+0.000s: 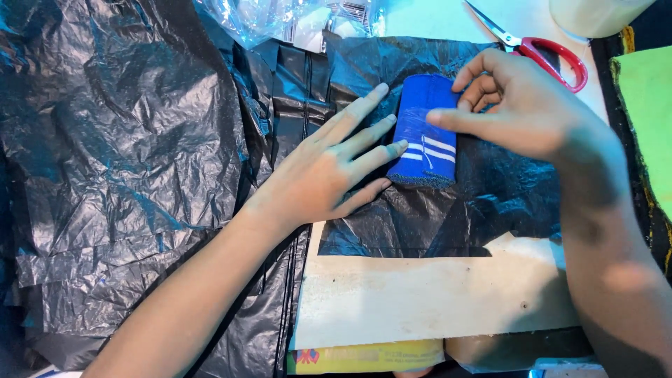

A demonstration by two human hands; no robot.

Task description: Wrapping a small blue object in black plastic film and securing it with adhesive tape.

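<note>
In the upper middle of the frame, a blue knitted cuff [423,133] with two white stripes near its lower edge lies on a sheet of black plastic film [126,140] spread over the counter [420,294]. The left hand [325,171] lies flat beside it, fingers [371,133] stretched out and released, their tips touching the cuff's left edge. The right hand [521,105] comes in from the right; its forefinger presses across the top of the cuff while the other fingers curl loosely at the cuff's upper right corner, gripping nothing that I can see.

The cuff looks light, soft and stretchy, a ribbed fabric that would fold or bunch rather than hold a shape; it is neither slippery nor fragile. The film beneath it looks thin and slick, so the cuff may slide on it. Pinching a short edge, or pressing it flat from above as here, seems the surest hold. Red-handled scissors [553,56] lie at the upper right, well apart from the cuff.
</note>
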